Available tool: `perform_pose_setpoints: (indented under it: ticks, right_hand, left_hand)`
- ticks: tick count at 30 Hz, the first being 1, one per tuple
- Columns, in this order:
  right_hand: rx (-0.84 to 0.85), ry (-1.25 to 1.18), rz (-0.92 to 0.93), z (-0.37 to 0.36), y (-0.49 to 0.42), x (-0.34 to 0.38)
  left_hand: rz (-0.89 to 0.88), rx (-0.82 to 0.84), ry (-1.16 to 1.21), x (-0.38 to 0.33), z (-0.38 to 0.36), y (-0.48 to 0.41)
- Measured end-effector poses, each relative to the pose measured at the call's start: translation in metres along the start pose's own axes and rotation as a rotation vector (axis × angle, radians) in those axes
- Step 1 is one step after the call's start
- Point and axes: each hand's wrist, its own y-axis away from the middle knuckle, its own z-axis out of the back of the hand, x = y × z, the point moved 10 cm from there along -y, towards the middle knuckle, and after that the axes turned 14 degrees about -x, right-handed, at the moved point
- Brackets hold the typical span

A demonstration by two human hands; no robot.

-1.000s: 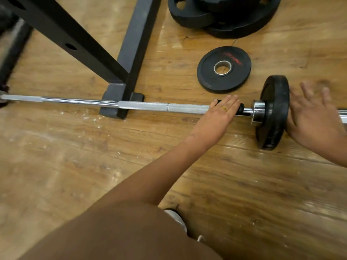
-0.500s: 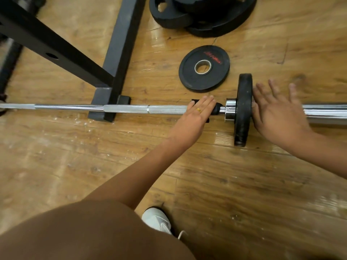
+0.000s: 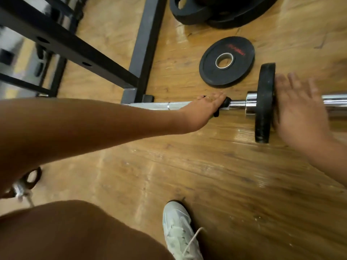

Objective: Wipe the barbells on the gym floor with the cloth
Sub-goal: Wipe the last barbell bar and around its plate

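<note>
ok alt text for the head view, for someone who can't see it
A person's left hand presses a dark cloth on a barbell lying on a wooden floor; the right hand rests flat against the black plate loaded on it. A loose plate and a black rack sit beyond.

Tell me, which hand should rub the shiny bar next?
Left. The left hand presses the dark cloth onto the barbell; the right hand lies flat against the plate, with no cloth.
</note>
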Motion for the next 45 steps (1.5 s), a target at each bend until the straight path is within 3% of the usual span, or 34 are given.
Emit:
perform_pose_setpoints:
  ticks: [4,9,14,19,25,31,36,45]
  right_hand:
    - [0.006,-0.013,-0.019,-0.004,0.005,0.003]
    - [-0.044,-0.084,-0.019,-0.002,0.007,-0.001]
    - [-0.041,-0.095,-0.03,0.001,0.008,0.0]
    - [-0.027,-0.1,-0.053,0.004,0.007,0.001]
    - [-0.004,-0.071,-0.066,0.002,0.006,0.001]
    - [0.001,-0.088,-0.093,0.001,0.004,-0.002]
    - [0.006,-0.087,-0.089,0.001,0.002,-0.003]
    - [-0.021,-0.107,-0.119,0.004,0.003,-0.003]
  left_hand:
    - [0.044,-0.075,0.035,-0.01,-0.004,-0.008]
    - [0.298,-0.318,0.197,-0.013,-0.012,0.014]
    - [0.286,-0.397,0.268,-0.032,-0.016,0.01]
    - [0.648,-0.512,0.33,0.023,-0.018,0.022]
    - [0.262,-0.499,0.311,-0.027,-0.016,0.008]
    - [0.56,-0.556,0.39,0.001,-0.022,0.01]
    - [0.239,-0.564,0.345,-0.036,-0.012,0.005]
    - [0.463,-0.507,0.415,0.037,-0.015,-0.002]
